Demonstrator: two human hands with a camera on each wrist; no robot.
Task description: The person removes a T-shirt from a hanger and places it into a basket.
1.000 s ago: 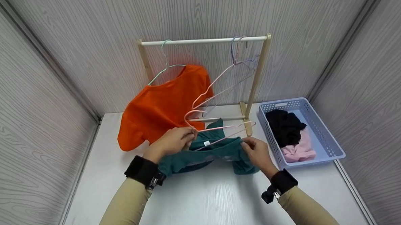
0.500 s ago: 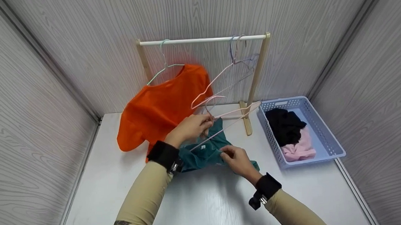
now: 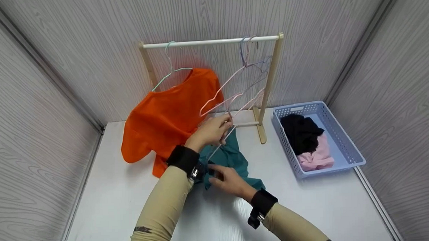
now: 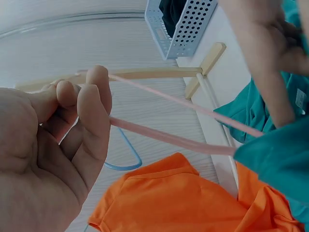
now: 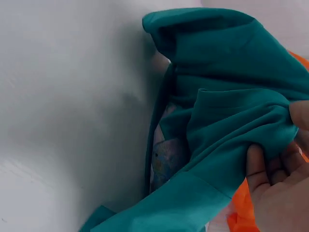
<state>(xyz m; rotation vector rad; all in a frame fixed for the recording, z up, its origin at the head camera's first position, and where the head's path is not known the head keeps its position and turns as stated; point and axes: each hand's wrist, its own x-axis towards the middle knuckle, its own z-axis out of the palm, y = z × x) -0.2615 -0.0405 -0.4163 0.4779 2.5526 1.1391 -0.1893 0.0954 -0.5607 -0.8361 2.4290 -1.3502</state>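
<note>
My left hand (image 3: 215, 129) pinches a pink clothes hanger (image 4: 169, 139) near the base of its hook. One end of the hanger runs down into a teal shirt (image 3: 235, 157), as the left wrist view also shows. That shirt hangs bunched close over the table, a white label (image 4: 300, 99) showing inside its neck. My right hand (image 3: 231, 181) pinches the teal cloth between thumb and fingers, lower and nearer the front. In the right wrist view, folds gather at the right fingertips (image 5: 256, 159), and a printed patch (image 5: 169, 162) peeks out beneath.
Behind the hands stands a rack with a white rail (image 3: 211, 42) and wooden posts. From it hang an orange shirt (image 3: 174, 107) on a green hanger, and bare pink and blue hangers (image 3: 222, 87). A blue basket (image 3: 345, 140) at right holds black (image 3: 300, 133) and pink (image 3: 316, 155) garments.
My left hand has moved right and up with the pink hanger, which now slants more steeply. My right hand has come left and lower, drawing the teal shirt's edge with it.
</note>
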